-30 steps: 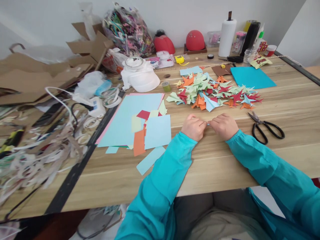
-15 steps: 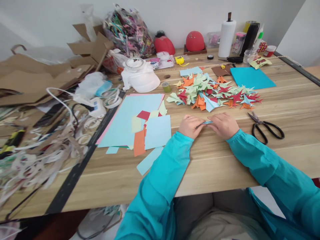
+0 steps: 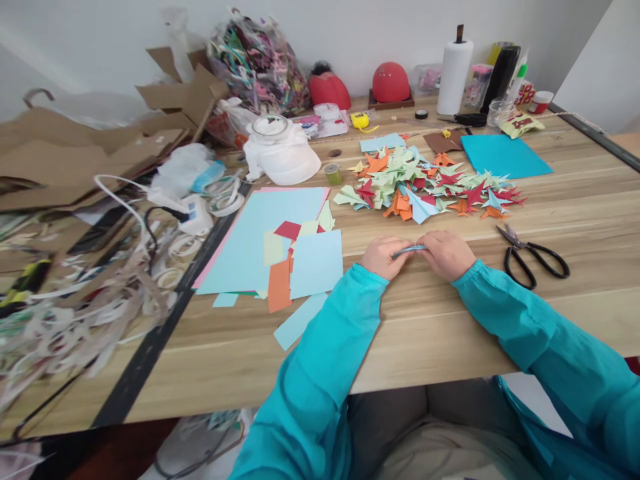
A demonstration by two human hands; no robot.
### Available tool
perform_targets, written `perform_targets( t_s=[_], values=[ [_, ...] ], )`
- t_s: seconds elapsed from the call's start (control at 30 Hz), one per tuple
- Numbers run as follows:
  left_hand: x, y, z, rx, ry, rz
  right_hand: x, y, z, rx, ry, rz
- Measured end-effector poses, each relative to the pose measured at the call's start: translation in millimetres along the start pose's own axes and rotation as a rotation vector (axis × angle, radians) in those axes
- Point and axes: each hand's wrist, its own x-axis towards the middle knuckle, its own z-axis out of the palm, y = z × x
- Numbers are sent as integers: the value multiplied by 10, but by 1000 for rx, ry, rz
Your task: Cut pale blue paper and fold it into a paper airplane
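Note:
A narrow strip of folded light-blue paper (image 3: 411, 249) is pinched between my two hands, just above the wooden table. My left hand (image 3: 384, 257) grips its left part, and my right hand (image 3: 447, 255) closes on the right end. Fingers cover much of the paper, so its full shape is hidden. Beyond my hands lies a heap of folded paper pieces (image 3: 400, 175) in green, orange, red and blue, some shaped like planes. On the left, loose blue sheets (image 3: 316, 263) and an orange paper strip (image 3: 279, 285) overlap a larger stack of paper (image 3: 235, 247).
Black-handled scissors (image 3: 531, 256) lie open to the right. A teal sheet (image 3: 505, 156), a white cap (image 3: 283, 155) and a roll of olive tape (image 3: 333, 175) sit farther back. Tangled ribbons (image 3: 100, 300), cables and cardboard (image 3: 80, 143) crowd the left side.
More of the blue paper shows between my hands, reaching farther across my left fingers. Both hands have shifted only slightly; everything else on the table stays put.

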Motion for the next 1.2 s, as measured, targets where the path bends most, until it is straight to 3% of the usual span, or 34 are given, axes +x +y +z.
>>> perform_targets(
  t_s=[0.33, 0.47, 0.67, 1.2],
  values=[
    [4, 13, 22, -219, 24, -118, -4, -1, -42, -38, 6, -131],
    [6, 21, 20, -297, 9, -193, -1, -2, -53, -29, 16, -148],
    [4, 4, 31, -390, 81, -342, -6, -10, -47, -23, 56, -138],
    [14, -21, 37, -526, 85, -447, -5, -7, -29, 42, 134, -201]
  ],
)
